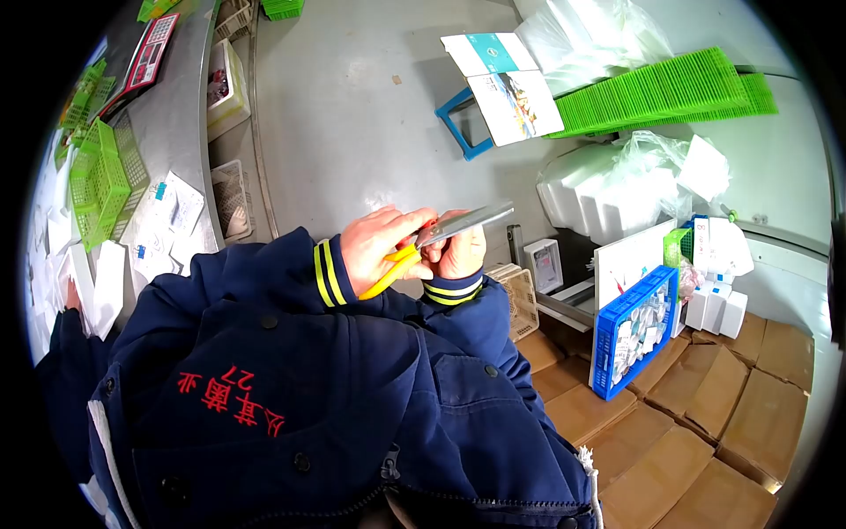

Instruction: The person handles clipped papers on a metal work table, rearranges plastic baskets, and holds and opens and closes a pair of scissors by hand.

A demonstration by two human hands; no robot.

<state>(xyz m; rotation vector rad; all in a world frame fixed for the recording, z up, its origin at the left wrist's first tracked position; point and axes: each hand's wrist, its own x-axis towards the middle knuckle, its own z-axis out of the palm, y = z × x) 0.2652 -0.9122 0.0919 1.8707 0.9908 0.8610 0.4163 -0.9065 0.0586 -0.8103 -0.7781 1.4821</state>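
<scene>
Both hands meet in front of the dark blue jacket, near the middle of the view. My left hand point(381, 245) is closed around a yellow-handled tool point(392, 271), whose curved handle sticks out below the palm. Beside it, my right hand point(458, 256) has its fingers curled under a flat, shiny grey piece point(467, 222) that points up to the right. Small red spots show between the fingers. Where the tool and the grey piece meet is hidden by the fingers.
Left, a metal table point(181, 97) bears green baskets point(99, 181) and papers; another person's sleeve point(69, 370) is beside it. Right are a blue crate point(604, 353) of small packets, brown cartons point(652, 467), stacked green trays point(652, 93) and a blue stool point(451, 115) under a printed box.
</scene>
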